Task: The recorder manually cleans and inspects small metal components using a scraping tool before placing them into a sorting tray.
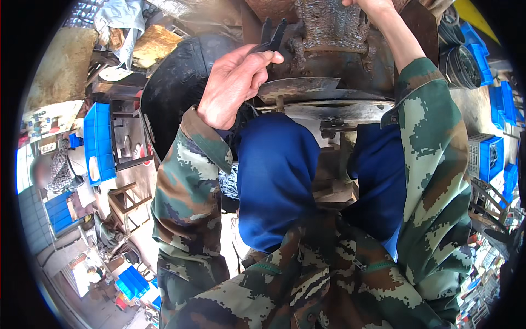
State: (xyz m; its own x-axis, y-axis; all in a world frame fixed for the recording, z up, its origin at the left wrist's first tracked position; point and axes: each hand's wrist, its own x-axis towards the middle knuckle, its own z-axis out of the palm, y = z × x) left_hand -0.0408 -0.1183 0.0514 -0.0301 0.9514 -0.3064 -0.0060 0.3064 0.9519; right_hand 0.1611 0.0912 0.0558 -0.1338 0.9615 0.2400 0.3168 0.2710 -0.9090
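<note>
My left hand [235, 82] is closed around a black two-pronged tool [269, 37] that looks like tweezers or small tongs. Its two tips point up and away from me, slightly apart. Beyond it stands a greasy, rust-brown machine [334, 27] with a ridged, oil-coated block in the middle. My right hand [374, 5] reaches to the machine's far right part at the top edge of the view. Most of its fingers are cut off there, so what it touches cannot be made out. A curved metal plate [301, 88] runs along the machine's near side, in front of my knees.
A large black rounded cover [175, 88] stands close on the left, by my left forearm. Blue bins [98, 143] and a wooden stool frame [130, 205] are farther left. At right are black wire coils [463, 67] and a blue crate [487, 156].
</note>
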